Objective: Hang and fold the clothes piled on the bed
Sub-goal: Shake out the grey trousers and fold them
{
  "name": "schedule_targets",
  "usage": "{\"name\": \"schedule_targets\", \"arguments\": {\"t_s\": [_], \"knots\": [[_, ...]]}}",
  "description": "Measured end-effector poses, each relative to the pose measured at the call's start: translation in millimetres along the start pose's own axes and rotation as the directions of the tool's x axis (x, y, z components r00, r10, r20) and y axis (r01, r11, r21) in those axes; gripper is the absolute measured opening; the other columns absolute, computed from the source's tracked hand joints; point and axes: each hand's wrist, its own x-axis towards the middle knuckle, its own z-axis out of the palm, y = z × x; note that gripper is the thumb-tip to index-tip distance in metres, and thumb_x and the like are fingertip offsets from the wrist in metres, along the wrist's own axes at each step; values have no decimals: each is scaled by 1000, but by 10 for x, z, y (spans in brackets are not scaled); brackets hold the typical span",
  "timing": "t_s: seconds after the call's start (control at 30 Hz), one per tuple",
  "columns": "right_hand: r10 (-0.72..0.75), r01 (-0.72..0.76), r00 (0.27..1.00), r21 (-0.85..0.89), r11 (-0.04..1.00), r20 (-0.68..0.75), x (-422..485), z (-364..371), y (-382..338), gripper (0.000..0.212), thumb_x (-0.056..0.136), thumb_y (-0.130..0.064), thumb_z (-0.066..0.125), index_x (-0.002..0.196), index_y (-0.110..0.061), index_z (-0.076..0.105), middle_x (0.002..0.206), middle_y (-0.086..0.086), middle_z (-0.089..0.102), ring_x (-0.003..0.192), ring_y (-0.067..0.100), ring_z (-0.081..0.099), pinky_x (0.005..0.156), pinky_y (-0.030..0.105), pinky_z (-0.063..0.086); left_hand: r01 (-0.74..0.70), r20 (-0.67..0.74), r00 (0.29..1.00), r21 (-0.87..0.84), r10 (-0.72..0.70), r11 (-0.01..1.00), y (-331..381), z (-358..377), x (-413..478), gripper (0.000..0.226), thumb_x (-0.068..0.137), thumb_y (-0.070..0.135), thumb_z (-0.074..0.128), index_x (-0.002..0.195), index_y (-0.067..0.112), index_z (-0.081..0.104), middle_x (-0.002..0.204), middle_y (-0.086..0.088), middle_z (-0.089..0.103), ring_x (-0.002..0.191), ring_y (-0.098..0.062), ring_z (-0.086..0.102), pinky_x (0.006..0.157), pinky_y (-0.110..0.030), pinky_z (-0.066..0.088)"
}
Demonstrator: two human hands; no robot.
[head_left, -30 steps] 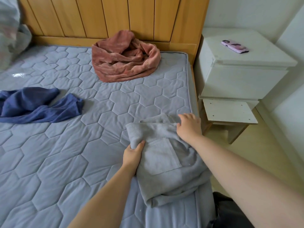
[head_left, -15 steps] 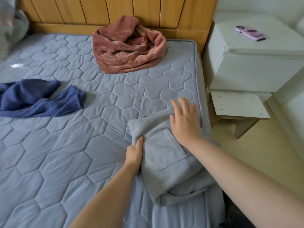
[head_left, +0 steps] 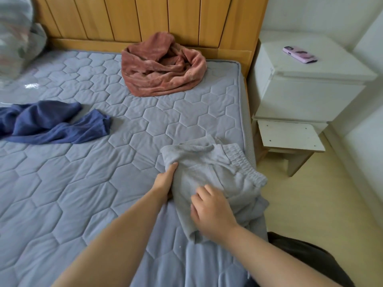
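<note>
Folded grey sweatpants [head_left: 215,172] with an elastic waistband lie at the right edge of the quilted grey mattress [head_left: 87,193]. My left hand [head_left: 165,181] grips their left fold, thumb on top and fingers tucked under the cloth. My right hand [head_left: 211,212] rests on the near end of the pants with its fingers bent and spread on the fabric. A crumpled pink garment [head_left: 161,67] sits by the wooden headboard [head_left: 145,17]. A dark blue garment [head_left: 51,123] lies spread at the left.
A white nightstand [head_left: 306,83] stands right of the bed with a pink phone [head_left: 299,54] on top. A pale bundle [head_left: 16,34] sits at the far left corner. Light wooden floor [head_left: 310,204] runs along the right side.
My right hand slid from the far end of the grey pants back to their near end. The elastic waistband now shows. My left hand kept its grip on the left fold.
</note>
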Motion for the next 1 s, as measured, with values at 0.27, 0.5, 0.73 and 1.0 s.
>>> {"name": "schedule_targets", "arguments": {"t_s": [0.27,0.5,0.73,1.0], "knots": [[567,-474,638,-315,822,521,124,103,-589,93,65,-70,62,130,-6,43,125,17,48,114,33,46,89,49,42,-493,278,542,870,793,32,42,-459,87,73,74,-2,58,141,21,39,140,-8,47,126,-34,45,98,-47,44],[542,-464,700,-281,840,465,165,344,-314,49,27,-14,92,70,-1,71,56,18,61,47,27,60,33,28,45,-411,786,498,587,367,-698,135,-407,133,94,81,34,69,153,27,8,161,-3,7,147,-31,2,116,-53,6],[526,-427,765,-319,846,372,486,-583,127,26,92,-1,47,115,-10,55,111,9,65,105,26,62,80,34,49,-556,667,502,737,552,-385,304,72,-40,49,84,23,63,131,16,54,152,-2,36,146,-26,17,117,-46,10],[635,-526,751,-419,740,179,406,-1828,1235,24,88,-6,52,112,-12,53,107,6,62,98,26,61,66,31,37,-632,609,463,737,644,-241,1154,1354,-703,26,83,30,57,107,20,58,101,0,67,95,-25,61,69,-29,39]]}}
